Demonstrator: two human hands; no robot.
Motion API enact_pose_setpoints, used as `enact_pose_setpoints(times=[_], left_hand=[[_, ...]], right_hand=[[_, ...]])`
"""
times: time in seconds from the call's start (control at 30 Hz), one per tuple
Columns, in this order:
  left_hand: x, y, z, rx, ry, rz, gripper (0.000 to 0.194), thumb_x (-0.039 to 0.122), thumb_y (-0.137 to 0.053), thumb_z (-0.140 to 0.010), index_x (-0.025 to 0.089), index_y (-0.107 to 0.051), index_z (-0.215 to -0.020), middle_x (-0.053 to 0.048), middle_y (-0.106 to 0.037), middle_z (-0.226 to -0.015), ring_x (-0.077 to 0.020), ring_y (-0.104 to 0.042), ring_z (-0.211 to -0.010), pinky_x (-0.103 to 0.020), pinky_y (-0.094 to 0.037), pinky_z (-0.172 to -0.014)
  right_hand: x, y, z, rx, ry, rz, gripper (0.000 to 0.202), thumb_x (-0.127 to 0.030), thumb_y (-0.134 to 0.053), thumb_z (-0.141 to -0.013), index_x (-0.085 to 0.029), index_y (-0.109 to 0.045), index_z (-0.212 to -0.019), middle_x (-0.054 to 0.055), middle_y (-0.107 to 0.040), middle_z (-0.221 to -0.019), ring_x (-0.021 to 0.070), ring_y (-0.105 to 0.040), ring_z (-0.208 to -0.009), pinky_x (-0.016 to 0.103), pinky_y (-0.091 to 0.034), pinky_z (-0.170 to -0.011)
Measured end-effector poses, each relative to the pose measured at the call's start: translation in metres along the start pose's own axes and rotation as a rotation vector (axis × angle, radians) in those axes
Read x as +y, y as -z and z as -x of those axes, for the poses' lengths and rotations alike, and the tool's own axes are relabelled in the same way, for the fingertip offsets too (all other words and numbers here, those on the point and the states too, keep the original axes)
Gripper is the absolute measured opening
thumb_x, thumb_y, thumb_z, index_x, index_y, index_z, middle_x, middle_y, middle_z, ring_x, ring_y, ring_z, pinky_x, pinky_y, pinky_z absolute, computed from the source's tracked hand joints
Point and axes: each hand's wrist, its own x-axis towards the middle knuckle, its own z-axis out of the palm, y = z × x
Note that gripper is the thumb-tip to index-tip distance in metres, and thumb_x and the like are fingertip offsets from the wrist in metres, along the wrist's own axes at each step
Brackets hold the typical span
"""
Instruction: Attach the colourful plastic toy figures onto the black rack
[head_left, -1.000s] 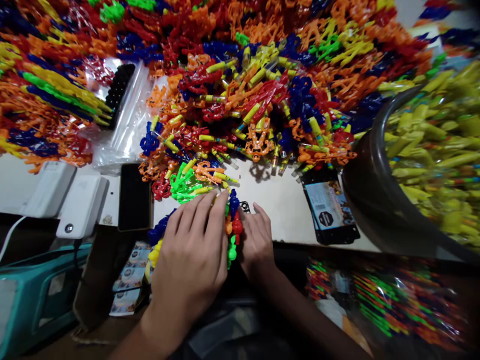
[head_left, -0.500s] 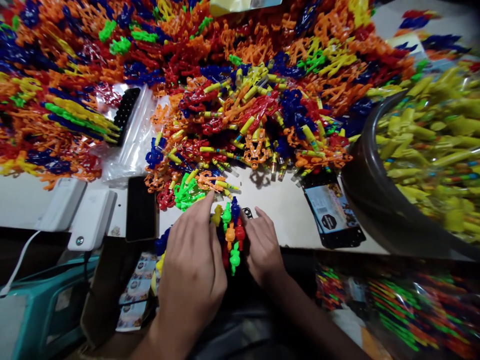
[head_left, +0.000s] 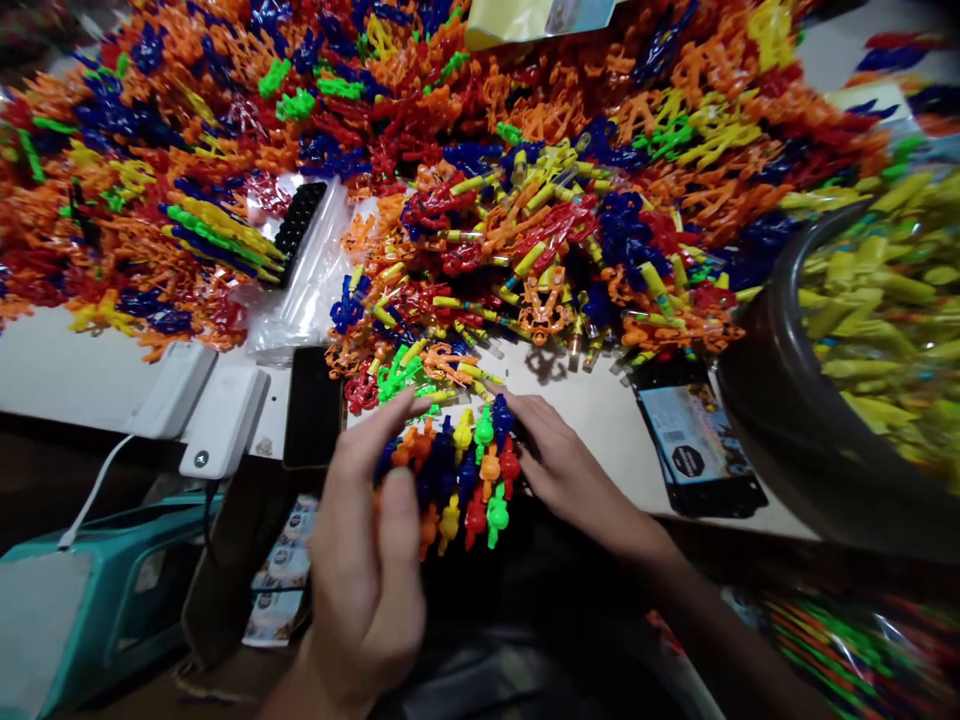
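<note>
A bundle of small plastic figures [head_left: 466, 470] in blue, green, yellow, orange and red lies between my hands at the table's front edge. My left hand [head_left: 367, 540] curves around its left side, thumb and fingers apart, with the palm partly facing the bundle. On the right side, my right hand [head_left: 562, 460] has its fingers against the blue and red figures; its fingertips are partly hidden. Just beyond the bundle lie a green figure [head_left: 397, 375] and an orange figure [head_left: 448, 362] with yellow tubes.
Loose colourful figures [head_left: 420, 110] cover the table's back. A dark tub [head_left: 780, 340] of yellow wrapped pieces stands at right, beside printed cards [head_left: 694, 435]. At left are a phone [head_left: 313, 408], white power banks [head_left: 225, 420], clear bags [head_left: 300, 290] and a teal stool [head_left: 97, 590].
My left hand has opened away from the bundle, so more of the figures show. The view has shifted, moving the table items rightward in the picture. My right hand stays by the right side.
</note>
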Motion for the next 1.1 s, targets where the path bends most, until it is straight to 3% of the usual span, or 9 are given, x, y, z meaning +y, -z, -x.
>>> enact_pose_setpoints(times=[0.1, 0.23, 0.37, 0.53, 0.67, 0.8, 1.0, 1.1], left_hand=[[-0.004, -0.005, -0.008, -0.28, -0.229, -0.218, 0.047, 0.017, -0.046, -0.109, 0.017, -0.048, -0.156, -0.009, -0.064, -0.153, -0.0187, -0.057, -0.144, -0.033, -0.041, -0.123], [-0.005, -0.016, -0.015, -0.423, -0.382, -0.423, 0.047, 0.024, -0.043, -0.112, 0.011, -0.046, -0.157, -0.012, -0.061, -0.158, -0.0245, -0.055, -0.147, -0.04, -0.038, -0.123], [-0.006, -0.02, -0.015, -0.446, -0.406, -0.503, 0.045, 0.024, -0.045, -0.112, 0.013, -0.05, -0.155, -0.009, -0.062, -0.157, -0.0265, -0.059, -0.143, -0.045, -0.039, -0.12], [-0.007, -0.02, -0.016, -0.447, -0.42, -0.539, 0.044, 0.025, -0.046, -0.111, 0.014, -0.052, -0.153, -0.01, -0.065, -0.154, -0.0276, -0.061, -0.14, -0.046, -0.04, -0.117], [-0.006, -0.019, -0.018, -0.469, -0.421, -0.55, 0.041, 0.025, -0.047, -0.111, 0.015, -0.054, -0.15, -0.012, -0.066, -0.153, -0.0282, -0.06, -0.14, -0.047, -0.04, -0.116], [-0.005, -0.018, -0.019, -0.465, -0.433, -0.545, 0.039, 0.025, -0.047, -0.111, 0.015, -0.055, -0.148, -0.011, -0.067, -0.15, -0.0272, -0.061, -0.136, -0.046, -0.04, -0.116], [-0.006, -0.019, -0.016, -0.43, -0.453, -0.567, 0.041, 0.024, -0.045, -0.112, 0.016, -0.051, -0.152, -0.01, -0.067, -0.15, -0.0251, -0.061, -0.136, -0.045, -0.042, -0.116], [-0.006, -0.02, -0.013, -0.429, -0.443, -0.593, 0.044, 0.026, -0.043, -0.113, 0.016, -0.048, -0.155, -0.011, -0.066, -0.151, -0.0263, -0.061, -0.137, -0.047, -0.043, -0.116]], right_hand=[[0.01, -0.003, -0.011, -0.059, 0.098, -0.022, 0.079, 0.006, -0.046, -0.089, -0.027, -0.046, -0.161, 0.013, -0.068, -0.142, 0.0291, -0.064, -0.133, 0.055, -0.057, -0.112], [0.024, -0.013, -0.008, 0.005, 0.193, 0.044, 0.073, 0.007, -0.045, -0.084, -0.018, -0.055, -0.151, 0.016, -0.071, -0.134, 0.0306, -0.063, -0.135, 0.058, -0.057, -0.113], [0.03, -0.017, -0.002, 0.046, 0.245, 0.081, 0.072, 0.006, -0.043, -0.084, -0.015, -0.052, -0.152, 0.016, -0.071, -0.132, 0.0297, -0.059, -0.143, 0.059, -0.055, -0.117], [0.021, -0.018, -0.002, 0.072, 0.223, 0.114, 0.063, 0.001, -0.043, -0.09, -0.017, -0.053, -0.15, 0.014, -0.073, -0.12, 0.0302, -0.067, -0.128, 0.064, -0.054, -0.116], [0.012, -0.027, -0.001, 0.123, 0.185, 0.152, 0.057, -0.004, -0.046, -0.091, -0.014, -0.054, -0.147, 0.012, -0.071, -0.112, 0.0296, -0.068, -0.112, 0.067, -0.046, -0.122], [0.01, -0.031, 0.0, 0.11, 0.124, 0.147, 0.048, -0.002, -0.046, -0.091, -0.012, -0.063, -0.135, 0.014, -0.071, -0.113, 0.0292, -0.066, -0.116, 0.065, -0.042, -0.126], [0.016, 0.0, -0.017, 0.019, 0.108, -0.077, 0.045, -0.001, -0.044, -0.099, -0.021, -0.067, -0.132, 0.01, -0.073, -0.117, 0.023, -0.068, -0.115, 0.047, -0.06, -0.104], [0.016, 0.01, -0.041, 0.099, 0.053, 0.091, 0.04, -0.01, -0.049, -0.105, -0.022, -0.064, -0.14, 0.011, -0.072, -0.124, 0.026, -0.067, -0.117, 0.049, -0.058, -0.102]])
